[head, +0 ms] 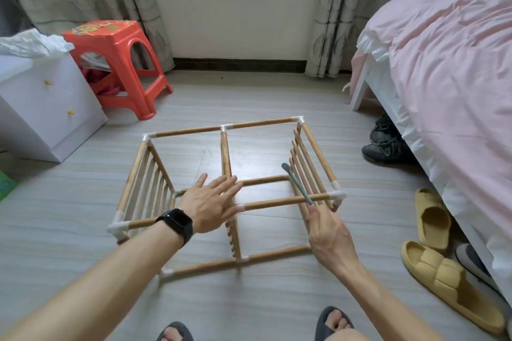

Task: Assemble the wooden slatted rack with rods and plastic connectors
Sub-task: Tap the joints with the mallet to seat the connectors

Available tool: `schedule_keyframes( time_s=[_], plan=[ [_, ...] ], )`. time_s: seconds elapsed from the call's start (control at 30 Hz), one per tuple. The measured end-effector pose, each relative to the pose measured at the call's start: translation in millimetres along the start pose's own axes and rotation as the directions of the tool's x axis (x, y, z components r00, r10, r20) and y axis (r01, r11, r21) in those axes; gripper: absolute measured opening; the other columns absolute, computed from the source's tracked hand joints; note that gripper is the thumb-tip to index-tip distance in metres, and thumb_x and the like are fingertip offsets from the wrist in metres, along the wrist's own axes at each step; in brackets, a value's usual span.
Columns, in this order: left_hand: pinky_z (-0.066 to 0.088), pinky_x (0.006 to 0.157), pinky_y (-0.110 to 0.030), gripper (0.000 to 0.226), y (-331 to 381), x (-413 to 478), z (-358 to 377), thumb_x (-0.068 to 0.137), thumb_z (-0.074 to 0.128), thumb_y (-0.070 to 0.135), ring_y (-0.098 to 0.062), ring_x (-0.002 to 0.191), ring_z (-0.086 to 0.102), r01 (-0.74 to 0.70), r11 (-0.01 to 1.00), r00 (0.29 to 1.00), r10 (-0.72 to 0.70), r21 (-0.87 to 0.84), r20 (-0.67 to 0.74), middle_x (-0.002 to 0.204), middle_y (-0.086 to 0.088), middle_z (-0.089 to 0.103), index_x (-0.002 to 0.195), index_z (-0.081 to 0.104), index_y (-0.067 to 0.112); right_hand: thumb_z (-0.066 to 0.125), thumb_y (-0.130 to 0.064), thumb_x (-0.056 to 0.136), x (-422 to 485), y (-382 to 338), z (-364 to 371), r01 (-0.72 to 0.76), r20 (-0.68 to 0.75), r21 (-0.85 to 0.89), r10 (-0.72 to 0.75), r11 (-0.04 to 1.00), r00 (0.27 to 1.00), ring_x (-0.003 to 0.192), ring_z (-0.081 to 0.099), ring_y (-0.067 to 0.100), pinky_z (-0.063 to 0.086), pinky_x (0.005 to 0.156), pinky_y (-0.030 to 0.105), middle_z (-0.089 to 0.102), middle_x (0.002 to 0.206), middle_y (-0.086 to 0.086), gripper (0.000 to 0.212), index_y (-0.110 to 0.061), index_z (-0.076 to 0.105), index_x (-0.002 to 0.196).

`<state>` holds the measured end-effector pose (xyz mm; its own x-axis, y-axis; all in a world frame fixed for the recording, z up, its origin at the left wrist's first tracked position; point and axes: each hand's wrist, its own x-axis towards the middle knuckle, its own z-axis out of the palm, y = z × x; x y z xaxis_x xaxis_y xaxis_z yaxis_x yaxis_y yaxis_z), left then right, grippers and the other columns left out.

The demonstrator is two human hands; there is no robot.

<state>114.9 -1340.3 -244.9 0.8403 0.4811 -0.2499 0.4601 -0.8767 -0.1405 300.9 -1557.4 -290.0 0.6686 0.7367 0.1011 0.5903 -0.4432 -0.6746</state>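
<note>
**Item 1. Left hand** (210,202): palm down, fingers straight and spread, holding nothing. It lies across the near top wooden rod (273,202) at its middle joint. There is a black wristwatch (176,223) on the wrist.

**Item 2. Right hand** (329,232): fingers closed round the lower end of a thin teal-green stick-like tool (296,183). From the grip the tool rises up and away and crosses over the near top wooden rod. Its tip sits beside the slats of the end panel (302,156) just beyond this hand.

**Item 3. Light wooden slatted rack of round rods** (188,131): stands on the pale grey plank floor (249,97), directly under and between both hands.
- Three slatted panels: one outside the left hand, one beneath its fingers, and the end panel by the gripped tool.
- White plastic connectors (338,195) cap the corners and middle joints. The nearest corner connector is just beyond the right hand's fingertips.

**Item 4. Surroundings**
- Well beyond the left hand: an orange-red plastic stool (122,47) and a white two-drawer cabinet (41,108).
- To the outer side of the right hand: two yellow foam slippers (448,285).
- Farther out on that side: dark laced shoes (388,144) and a bed with a pink cover (443,63).
</note>
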Motion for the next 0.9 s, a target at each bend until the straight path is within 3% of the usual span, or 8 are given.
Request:
schedule_keyframes(
  time_s=[0.17,0.27,0.37,0.43,0.53,0.67,0.77,0.9],
  plan=[
    [0.003,0.124,-0.045,0.086,-37.0,-48.1,27.3,0.080,-0.015,0.071,-0.014,0.155,0.005,0.124,0.984,0.990,-0.114,-0.129,0.082,0.168,0.009,0.002,0.159,-0.001,0.039,0.025,-0.038,0.107,35.2,-39.0,46.3,0.176,-0.046,-0.108,-0.182,0.978,0.982,0.085,0.051,0.016,0.046,0.085,0.040,0.056,0.082,-0.005,0.040,-0.020,0.050,0.082],
    [0.018,0.124,-0.044,0.096,-35.4,-51.6,53.0,0.073,-0.028,0.072,-0.017,0.152,0.022,0.210,0.953,0.977,-0.210,-0.219,0.022,0.167,0.007,0.017,0.157,0.007,0.044,0.027,-0.033,0.109,46.2,-42.8,61.7,0.226,0.045,-0.168,-0.222,0.959,0.974,0.073,0.045,0.012,0.034,0.107,0.044,0.046,0.071,-0.011,0.035,-0.023,0.043,0.079],
    [0.025,0.121,-0.045,0.098,-30.5,-36.9,59.8,0.073,-0.033,0.074,-0.020,0.148,0.028,0.195,0.953,0.976,-0.212,-0.234,-0.048,0.164,0.005,0.025,0.154,0.016,0.047,0.024,-0.034,0.108,57.1,-32.5,60.6,0.229,0.001,-0.171,-0.232,0.958,0.973,0.065,0.043,0.016,0.041,0.094,0.043,0.040,0.063,-0.012,0.038,-0.023,0.041,0.076],
    [0.037,0.110,-0.042,0.080,-25.1,-26.7,57.5,0.087,-0.015,0.068,-0.020,0.136,0.042,0.173,0.957,0.977,-0.197,-0.235,-0.082,0.155,0.004,0.038,0.148,0.030,0.043,0.019,-0.040,0.105,65.1,-25.8,55.3,0.211,-0.006,-0.190,-0.216,0.959,0.976,0.062,0.043,0.018,0.040,0.082,0.043,0.042,0.062,-0.010,0.041,-0.024,0.039,0.074],
    [0.044,0.082,-0.035,0.056,-12.6,-12.4,59.3,0.099,0.001,0.054,-0.016,0.102,0.053,0.142,0.974,0.970,-0.173,-0.179,-0.174,0.125,0.006,0.054,0.134,0.041,0.037,0.009,-0.049,0.101,74.4,-18.4,52.7,0.151,-0.022,-0.222,-0.159,0.963,0.987,0.067,0.046,0.019,0.031,0.081,0.041,0.046,0.063,-0.005,0.050,-0.023,0.042,0.074],
    [0.041,0.068,-0.031,0.050,-5.2,5.0,66.5,0.102,0.006,0.052,-0.015,0.084,0.054,0.088,0.977,0.945,-0.144,-0.196,-0.295,0.105,0.008,0.062,0.125,0.047,0.036,0.013,-0.046,0.100,80.1,-9.1,54.8,0.067,-0.099,-0.224,-0.091,0.972,0.991,0.073,0.047,0.023,0.019,0.081,0.037,0.048,0.065,-0.002,0.054,-0.015,0.051,0.079],
    [0.045,0.089,-0.038,0.047,-4.3,18.7,59.6,0.105,0.014,0.049,-0.018,0.114,0.056,0.075,0.975,0.955,-0.131,-0.210,-0.268,0.132,0.008,0.058,0.137,0.046,0.036,0.013,-0.044,0.105,93.0,-4.3,53.5,0.048,-0.067,-0.249,-0.067,0.967,0.996,0.077,0.046,0.022,0.017,0.084,0.036,0.047,0.067,-0.002,0.052,-0.017,0.049,0.080],
    [0.017,0.122,-0.049,0.050,2.4,34.5,46.3,0.106,0.019,0.051,-0.019,0.150,0.023,0.143,0.954,0.972,-0.185,-0.263,-0.143,0.164,0.010,0.025,0.154,0.025,0.038,0.019,-0.043,0.107,106.0,-7.1,36.9,0.075,-0.034,-0.072,-0.077,0.995,0.996,0.085,0.050,0.019,0.033,0.092,0.035,0.054,0.087,0.001,0.048,-0.016,0.052,0.084]
  ],
)
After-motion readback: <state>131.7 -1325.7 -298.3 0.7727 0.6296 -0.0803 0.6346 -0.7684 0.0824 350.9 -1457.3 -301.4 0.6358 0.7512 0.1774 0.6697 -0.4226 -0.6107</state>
